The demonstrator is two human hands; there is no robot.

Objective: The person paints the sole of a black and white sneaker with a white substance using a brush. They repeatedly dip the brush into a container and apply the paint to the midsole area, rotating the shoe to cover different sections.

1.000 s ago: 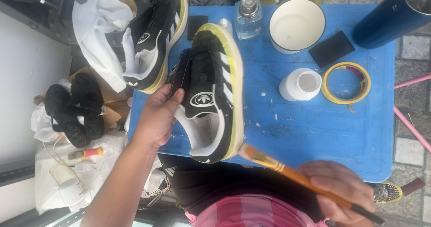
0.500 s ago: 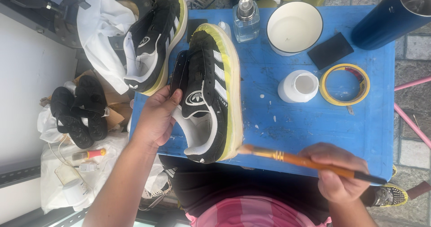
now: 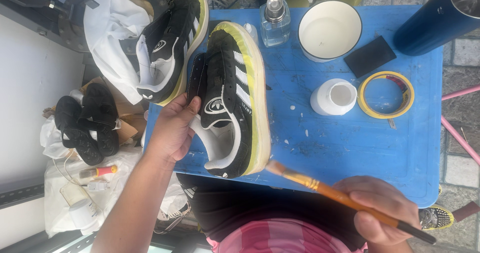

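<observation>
The left hand (image 3: 172,128) gripped the black suede sneaker with white stripes and a yellowed sole (image 3: 231,100), fingers closed on its collar, the shoe lying on its side on the blue plastic table (image 3: 350,148). The right hand (image 3: 382,210), at five o'clock from the shoe, was clamped around an orange-handled paintbrush (image 3: 320,185) whose bristles touched the sole's heel edge. At two o'clock stood a white bowl (image 3: 330,30), a small white jar (image 3: 334,97) and a yellow tape roll (image 3: 386,95), while a second matching sneaker (image 3: 170,48) lay at eleven o'clock
</observation>
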